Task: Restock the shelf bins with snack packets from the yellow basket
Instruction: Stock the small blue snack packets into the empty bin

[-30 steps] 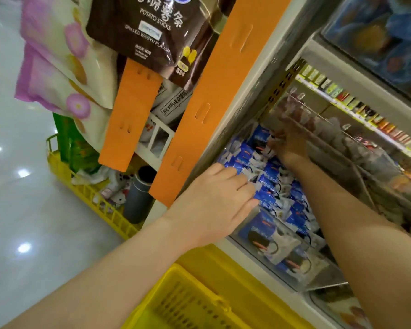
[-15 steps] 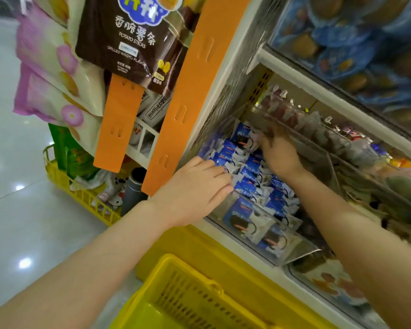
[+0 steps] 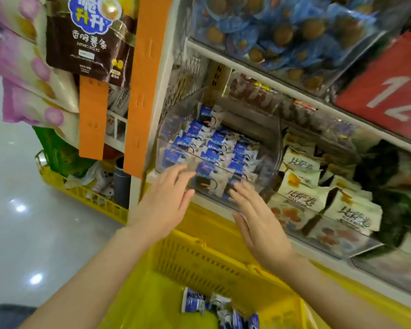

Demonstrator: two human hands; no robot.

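Observation:
A clear plastic shelf bin (image 3: 267, 184) holds several blue-and-white snack packets (image 3: 217, 146) in rows. My left hand (image 3: 164, 205) rests with straight fingers against the bin's front left wall. Lower at the bin's front right, my right hand (image 3: 259, 222) has its fingers spread and holds nothing. Below both hands sits the yellow basket (image 3: 199, 260), with a few more blue-and-white packets (image 3: 195, 302) lying in its bottom.
A neighbouring clear bin (image 3: 356, 248) to the right holds white-and-green packets. Blue-wrapped snacks fill the shelf above. An orange strip (image 3: 145, 86) and hanging snack bags (image 3: 86, 41) stand to the left. A second yellow basket (image 3: 81, 193) sits on the floor behind.
My right hand has come out of the back of the bin to its front edge. The view has dropped, showing the basket and its packets. My left hand stays at the bin's front.

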